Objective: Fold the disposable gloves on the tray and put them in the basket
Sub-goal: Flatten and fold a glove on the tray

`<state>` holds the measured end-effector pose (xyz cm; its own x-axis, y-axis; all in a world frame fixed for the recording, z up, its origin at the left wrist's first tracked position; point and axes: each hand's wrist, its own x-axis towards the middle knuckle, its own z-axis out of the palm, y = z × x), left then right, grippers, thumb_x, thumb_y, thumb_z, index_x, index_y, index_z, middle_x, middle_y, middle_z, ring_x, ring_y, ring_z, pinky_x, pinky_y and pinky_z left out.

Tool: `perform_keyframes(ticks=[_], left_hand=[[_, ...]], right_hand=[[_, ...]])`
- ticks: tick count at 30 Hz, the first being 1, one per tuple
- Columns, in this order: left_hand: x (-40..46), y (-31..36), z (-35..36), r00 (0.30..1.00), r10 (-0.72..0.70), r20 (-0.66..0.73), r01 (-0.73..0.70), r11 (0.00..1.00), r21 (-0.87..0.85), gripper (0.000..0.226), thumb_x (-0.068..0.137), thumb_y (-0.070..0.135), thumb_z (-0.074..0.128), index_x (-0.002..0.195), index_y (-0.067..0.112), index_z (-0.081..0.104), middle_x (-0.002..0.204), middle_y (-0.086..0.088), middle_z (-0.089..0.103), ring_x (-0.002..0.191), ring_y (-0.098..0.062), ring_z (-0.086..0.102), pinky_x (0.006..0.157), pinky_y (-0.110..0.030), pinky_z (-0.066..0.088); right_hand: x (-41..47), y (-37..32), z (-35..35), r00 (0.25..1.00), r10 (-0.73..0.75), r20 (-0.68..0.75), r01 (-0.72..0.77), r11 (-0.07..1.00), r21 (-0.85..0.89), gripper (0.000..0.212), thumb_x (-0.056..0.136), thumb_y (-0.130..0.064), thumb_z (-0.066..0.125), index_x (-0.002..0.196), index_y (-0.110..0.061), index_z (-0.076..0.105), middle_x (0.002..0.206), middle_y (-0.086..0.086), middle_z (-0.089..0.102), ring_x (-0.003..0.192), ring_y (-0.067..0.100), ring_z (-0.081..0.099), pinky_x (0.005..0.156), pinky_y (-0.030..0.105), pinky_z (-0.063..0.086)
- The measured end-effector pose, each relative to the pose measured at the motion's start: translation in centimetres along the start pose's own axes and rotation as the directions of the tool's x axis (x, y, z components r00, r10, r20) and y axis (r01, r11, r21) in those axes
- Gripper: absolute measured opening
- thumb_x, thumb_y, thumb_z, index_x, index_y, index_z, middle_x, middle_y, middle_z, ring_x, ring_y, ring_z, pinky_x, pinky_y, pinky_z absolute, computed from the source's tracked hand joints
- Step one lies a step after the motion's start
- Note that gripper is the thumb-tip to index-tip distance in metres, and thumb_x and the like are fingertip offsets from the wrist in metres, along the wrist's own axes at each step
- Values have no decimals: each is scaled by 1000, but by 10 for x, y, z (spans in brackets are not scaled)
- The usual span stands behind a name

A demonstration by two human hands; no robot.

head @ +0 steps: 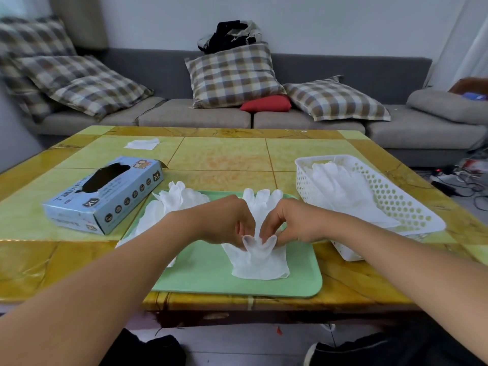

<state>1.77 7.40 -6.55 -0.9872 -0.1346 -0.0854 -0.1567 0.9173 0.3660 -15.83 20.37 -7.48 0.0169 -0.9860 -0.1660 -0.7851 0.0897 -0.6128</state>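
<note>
A yellow-green tiled bench (224, 157) carries a green tray (211, 276) at frame centre. The left hand (227, 220) and right hand (293, 223) each pinch the white disposable glove (260, 262) mid-length, probably to fold it; the white perforated basket (396, 204) at right already holds gloves.

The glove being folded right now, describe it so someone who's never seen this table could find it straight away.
On the yellow-green table a green tray lies at the near edge, between a blue box and a white basket. The glove is mid-tray, pinched by the left hand and right hand. Unlike the loose pile at the tray's far left, it is held.
</note>
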Motion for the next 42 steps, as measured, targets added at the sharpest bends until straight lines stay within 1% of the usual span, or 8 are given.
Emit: perform_keyframes(ticks=[10, 17, 28, 30, 33, 36, 39, 42], left_hand=[[-7, 0, 14, 981, -43, 191, 54, 997, -50, 16, 79, 30, 84, 93, 23, 78, 80, 12, 74, 74, -2, 66, 79, -30, 58], [-12, -4, 6, 923, -79, 376, 134, 984, -121, 33, 74, 33, 89, 104, 28, 75, 96, 9, 75, 85, -1, 69, 81, -18, 54], [-8, 6, 22, 953, -63, 297, 64, 998, 5, 28, 75, 49, 83, 83, 28, 65, 79, 6, 63, 72, -10, 57, 70, -25, 48], [-9, 9, 19, 955, -77, 286, 69, 997, 37, 36, 73, 57, 82, 82, 31, 59, 84, 7, 60, 76, -11, 54, 74, -29, 47], [-15, 11, -3, 983, -143, 118, 146, 989, -13, 64, 63, 64, 85, 108, 30, 54, 104, 12, 52, 94, -12, 52, 85, -29, 47], [-21, 6, -20, 949, -260, -178, 187, 919, -346, 78, 62, 47, 92, 123, 13, 57, 110, 6, 61, 96, -16, 59, 81, -27, 48], [-15, 14, -27, 883, -292, -368, -96, 654, -751, 35, 82, 25, 83, 110, 6, 72, 102, -6, 76, 95, -27, 72, 81, -36, 59], [-6, 29, -42, 816, -406, -412, -253, 391, -885, 19, 91, 17, 71, 106, 4, 75, 104, -11, 77, 92, -23, 73, 81, -33, 59]], right_hand=[[0, -9, 2, 993, -57, 102, 64, 995, -70, 39, 79, -4, 79, 72, -42, 73, 106, -12, 76, 103, 0, 67, 97, 21, 50], [-8, -8, -1, 964, 0, 266, 44, 986, -159, 43, 65, -26, 94, 102, -37, 75, 116, -19, 66, 112, 3, 61, 105, 33, 48], [-7, -7, 14, 976, -44, 212, 104, 954, -282, 18, 75, -18, 80, 79, -32, 69, 112, -14, 59, 97, -1, 54, 81, 14, 43], [-6, -7, 7, 976, -39, 213, 79, 980, -182, 14, 78, -15, 76, 80, -28, 71, 102, -6, 69, 92, 6, 62, 88, 27, 52], [-4, -13, -14, 999, -48, 7, 44, 957, 288, 12, 79, -8, 68, 76, -20, 71, 78, 5, 67, 76, 19, 59, 74, 30, 50], [-1, -25, -32, 988, 27, -151, 104, 604, 790, 9, 74, -10, 58, 69, -17, 59, 72, 3, 53, 69, 20, 48, 60, 25, 46], [5, -39, -46, 983, 80, -167, 123, 391, 912, 6, 76, -15, 58, 81, -13, 61, 85, 8, 55, 80, 25, 54, 73, 33, 48], [10, -51, -53, 969, 120, -216, 168, 321, 932, 51, 76, -30, 71, 117, -2, 66, 114, 21, 55, 104, 37, 52, 96, 39, 44]])
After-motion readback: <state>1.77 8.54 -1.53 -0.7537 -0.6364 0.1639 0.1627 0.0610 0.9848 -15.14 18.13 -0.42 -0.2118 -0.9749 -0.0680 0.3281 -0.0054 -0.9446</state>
